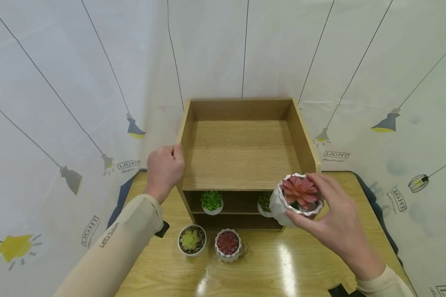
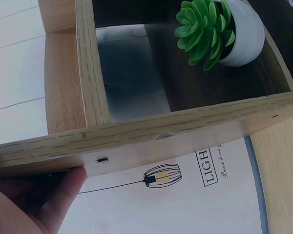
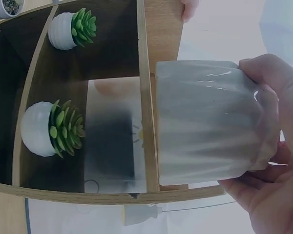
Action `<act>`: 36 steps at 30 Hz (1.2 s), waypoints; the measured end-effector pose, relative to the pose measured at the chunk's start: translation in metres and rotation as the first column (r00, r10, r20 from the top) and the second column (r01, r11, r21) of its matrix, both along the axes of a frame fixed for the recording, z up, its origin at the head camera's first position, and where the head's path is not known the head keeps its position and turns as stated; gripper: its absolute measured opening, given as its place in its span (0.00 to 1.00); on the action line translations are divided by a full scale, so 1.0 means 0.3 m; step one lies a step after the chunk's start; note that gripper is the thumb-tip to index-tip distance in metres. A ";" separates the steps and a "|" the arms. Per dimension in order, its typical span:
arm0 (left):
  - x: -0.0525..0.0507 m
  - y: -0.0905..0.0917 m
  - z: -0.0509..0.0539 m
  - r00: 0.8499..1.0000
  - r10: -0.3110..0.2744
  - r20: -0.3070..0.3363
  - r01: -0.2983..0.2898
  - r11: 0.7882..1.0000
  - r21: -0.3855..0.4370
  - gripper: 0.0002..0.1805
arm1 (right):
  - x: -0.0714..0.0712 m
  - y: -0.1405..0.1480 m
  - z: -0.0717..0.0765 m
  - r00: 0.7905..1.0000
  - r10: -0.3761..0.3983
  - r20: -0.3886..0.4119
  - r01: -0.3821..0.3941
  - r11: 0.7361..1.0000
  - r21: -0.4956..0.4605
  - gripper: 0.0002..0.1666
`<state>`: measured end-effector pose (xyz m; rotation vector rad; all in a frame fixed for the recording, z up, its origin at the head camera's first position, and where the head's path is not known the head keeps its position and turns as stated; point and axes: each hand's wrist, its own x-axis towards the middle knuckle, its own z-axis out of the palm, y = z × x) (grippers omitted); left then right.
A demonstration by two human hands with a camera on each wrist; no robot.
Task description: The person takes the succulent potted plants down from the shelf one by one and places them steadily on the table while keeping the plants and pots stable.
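Note:
My right hand (image 1: 338, 218) grips a white wavy-rimmed pot (image 3: 210, 122) holding a pink-red succulent (image 1: 300, 191), thumb on one side and fingers on the other. The pot is held in front of the right part of a wooden shelf (image 1: 241, 152), by its upper board. At the shelf's left side panel, my left hand (image 1: 165, 169) has its fingers curled and holds the panel's edge; part of that hand is hidden in the left wrist view. Inside the shelf stand a bright green succulent (image 1: 211, 200) and a darker green succulent (image 3: 66, 127), both in white pots.
On the wooden table (image 1: 260, 272), before the shelf, stand a yellow-green succulent (image 1: 190, 240) in a white pot and a dark red succulent (image 1: 228, 242) in a wavy-rimmed pot. White sheeting (image 1: 215, 49) printed with lamps surrounds the table's back and sides.

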<state>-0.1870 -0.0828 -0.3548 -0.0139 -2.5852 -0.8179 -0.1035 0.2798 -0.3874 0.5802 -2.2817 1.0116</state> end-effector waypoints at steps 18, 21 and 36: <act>-0.007 0.013 0.005 0.999 -0.010 -0.039 0.010 1.000 0.000 0.29 | 0.056 0.005 -0.096 0.998 -0.030 0.053 0.030 1.000 0.008 0.49; -0.006 0.012 0.007 0.999 -0.012 -0.052 0.011 1.000 -0.006 0.29 | 0.064 0.002 -0.117 0.997 -0.033 0.076 0.033 0.999 0.004 0.49; -0.002 0.001 -0.002 0.999 0.002 -0.035 -0.003 1.000 -0.013 0.29 | 0.111 -0.028 -0.234 0.986 -0.048 0.162 0.053 0.998 -0.027 0.51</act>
